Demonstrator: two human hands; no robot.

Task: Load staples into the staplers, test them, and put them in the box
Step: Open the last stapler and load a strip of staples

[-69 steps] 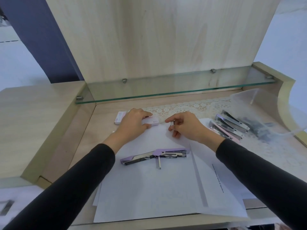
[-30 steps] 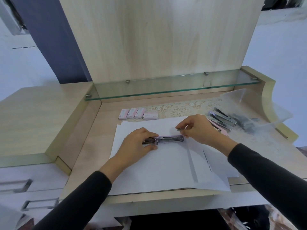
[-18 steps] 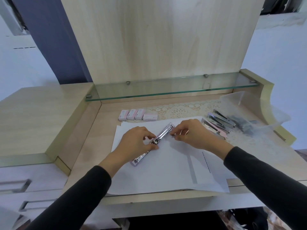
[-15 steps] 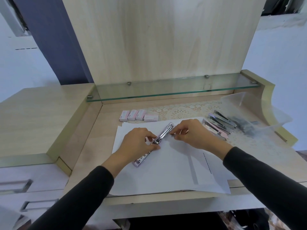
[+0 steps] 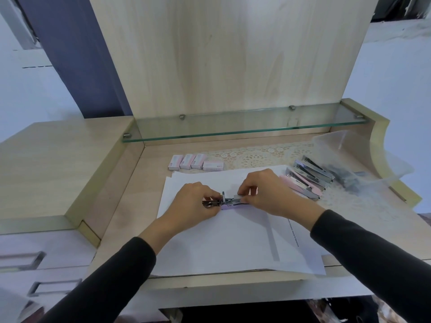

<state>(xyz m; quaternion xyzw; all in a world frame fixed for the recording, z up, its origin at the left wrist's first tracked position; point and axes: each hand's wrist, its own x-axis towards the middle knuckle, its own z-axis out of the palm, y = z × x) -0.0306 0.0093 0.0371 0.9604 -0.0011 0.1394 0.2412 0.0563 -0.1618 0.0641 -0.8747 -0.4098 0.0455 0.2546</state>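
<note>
While the stapler (image 5: 229,203) sat on a diagonal half a second ago, nose pointing up toward the back right, it's now swung round so it lies pretty much level, running left to right between the two hands. It's still down on the paper sheets (image 5: 233,243) in the middle of the desk (image 5: 121,206). The lilac side is against the paper and the metal guts face up, with a little upright bit sticking out near the middle.

The left hand (image 5: 193,202) has its fingers curled round the stapler's left end, same sort of grip as before, just rotated with it. The right hand (image 5: 268,194) has slid in closer. Its thumb and fingertips are pinched on the stapler's right part, around a small pale piece. I honestly can't tell if that's a strip of staples or part of the stapler itself.

Compared with a couple of seconds back, the left hand is well away from the staple boxes (image 5: 196,162). All four now sit in a row at the back of the desk, touching nobody.

Nothing else has budged. The spare staplers (image 5: 305,180) are still piled to the right of the paper, half on the lace mat (image 5: 251,157). The plastic bag (image 5: 363,159) is behind them, under the glass shelf (image 5: 245,129).
</note>
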